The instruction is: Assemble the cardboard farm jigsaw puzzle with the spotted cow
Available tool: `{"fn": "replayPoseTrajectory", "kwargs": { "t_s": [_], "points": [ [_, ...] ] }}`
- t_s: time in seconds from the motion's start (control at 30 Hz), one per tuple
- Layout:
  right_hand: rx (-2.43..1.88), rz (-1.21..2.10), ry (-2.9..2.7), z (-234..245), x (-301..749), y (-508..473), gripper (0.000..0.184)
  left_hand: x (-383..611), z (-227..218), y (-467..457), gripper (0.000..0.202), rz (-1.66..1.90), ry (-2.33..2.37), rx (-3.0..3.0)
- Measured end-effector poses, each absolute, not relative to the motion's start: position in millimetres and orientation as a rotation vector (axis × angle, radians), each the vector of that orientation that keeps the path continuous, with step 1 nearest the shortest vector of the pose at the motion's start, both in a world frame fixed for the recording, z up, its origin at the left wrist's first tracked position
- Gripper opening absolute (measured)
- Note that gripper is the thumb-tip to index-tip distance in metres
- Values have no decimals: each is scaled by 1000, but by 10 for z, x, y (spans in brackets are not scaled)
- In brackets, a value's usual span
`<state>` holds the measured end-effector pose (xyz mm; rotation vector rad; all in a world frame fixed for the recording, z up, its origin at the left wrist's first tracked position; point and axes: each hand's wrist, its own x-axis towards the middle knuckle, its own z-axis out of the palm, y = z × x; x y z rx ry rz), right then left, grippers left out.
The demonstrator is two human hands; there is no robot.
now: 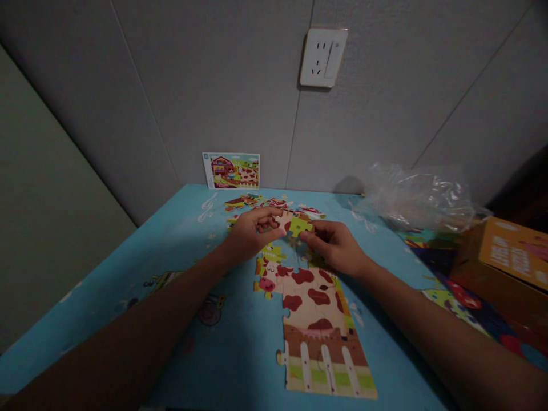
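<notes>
Between thumb and fingers, my left hand [250, 233] pinches a pale puzzle piece [284, 219] with a brown patch. My right hand [336, 245] grips a green puzzle piece [300, 226] by its right side. The two pieces meet edge to edge in the air; whether they interlock I cannot tell. Below them lies a partly assembled puzzle [317, 308] showing a cow's head, its brown-spotted body and a white fence. Loose puzzle pieces [274, 203] are gathered beyond my hands, partly hidden by them.
A farm picture card [233, 171] leans against the grey wall at the back. On the right are a crumpled clear plastic bag [422, 197] and an orange puzzle box [514, 257]. The table has a blue patterned cover [180, 228]. A wall socket [324, 58] is above.
</notes>
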<state>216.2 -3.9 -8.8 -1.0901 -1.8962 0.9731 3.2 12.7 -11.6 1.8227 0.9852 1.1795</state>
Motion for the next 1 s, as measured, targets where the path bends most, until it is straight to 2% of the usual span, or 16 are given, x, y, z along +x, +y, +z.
{"fn": "replayPoseTrajectory", "kwargs": {
  "t_s": [0.27, 0.5, 0.73, 0.9, 1.0],
  "points": [
    [-1132, 838, -1901, -91, 2169, -28, 36, 64, -135, 116, 31, 1180, 997, 1767],
    [-1125, 833, -1874, -115, 2162, 0, 34, 62, -146, 119, 36, 1168, 1038, 1825],
    [-1105, 828, -1792, -121, 2188, 11, 30, 32, -52, 76, 18, 1106, 1008, 2070],
    [-1092, 850, -1703, -82, 2183, -12, 30, 61, -45, 61, 30, 1023, 965, 2086],
    [-1068, 861, -1764, -94, 2171, -16, 31, 68, -75, 71, 26, 1071, 983, 1910]
  ]
}}
